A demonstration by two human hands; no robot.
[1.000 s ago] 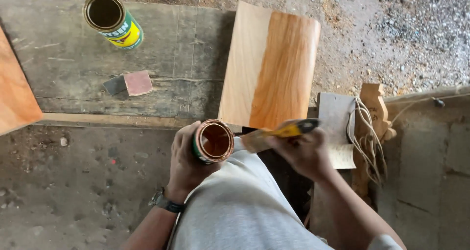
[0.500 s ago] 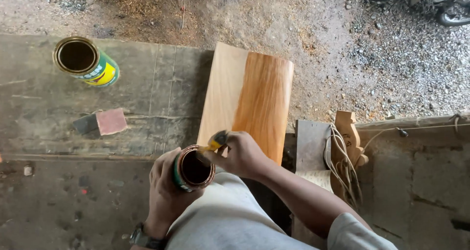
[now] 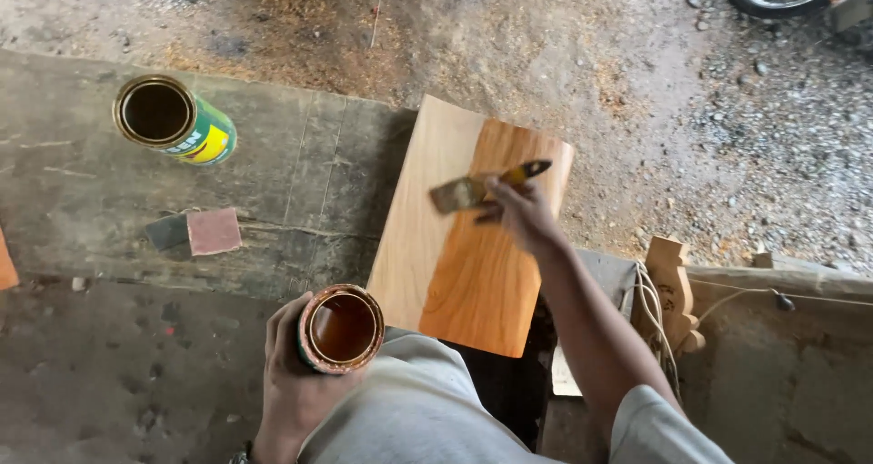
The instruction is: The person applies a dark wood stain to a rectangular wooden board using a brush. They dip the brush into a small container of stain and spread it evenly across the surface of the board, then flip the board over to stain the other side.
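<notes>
Your right hand (image 3: 523, 214), closed around a brush (image 3: 473, 189), stains the wooden board (image 3: 468, 246) while your left hand (image 3: 291, 382) grips the open tin (image 3: 341, 329) beside it; the pale strip calls for even strokes.

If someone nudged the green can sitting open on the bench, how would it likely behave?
The green can stands upright on the bench with its lid off, so a hard push would probably tip it and might spill whatever is inside. Its round wall suggests it would roll once down. How full, and so how heavy, it is cannot be told.
</notes>
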